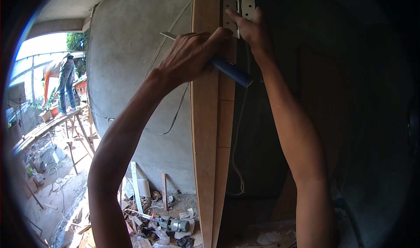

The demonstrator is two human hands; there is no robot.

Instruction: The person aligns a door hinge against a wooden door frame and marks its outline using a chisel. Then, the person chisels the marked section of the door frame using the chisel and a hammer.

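A steel butt hinge (pixel 248 3) with screw holes lies opened out near the top of an upright wooden door frame (pixel 204 138). One leaf is against the frame's inner face and the other sticks out to the right. My right hand (pixel 253 31) grips the hinge, thumb across its middle. My left hand (pixel 188 53) is closed around a chisel with a blue handle (pixel 232 72). Its flat blade pokes out at the upper left. The left thumb and forefinger reach to the lower edge of the hinge leaf. Pencil-like lines cross the frame lower down.
Left of the frame stands a grey plastered wall (pixel 140 73) with loose cables. A green-grey power tool (pixel 175 224) lies among rubble and wood scraps below. A cord (pixel 238 160) hangs right of the frame. Outside, another person (pixel 66 81) stands on a plank scaffold (pixel 52 123).
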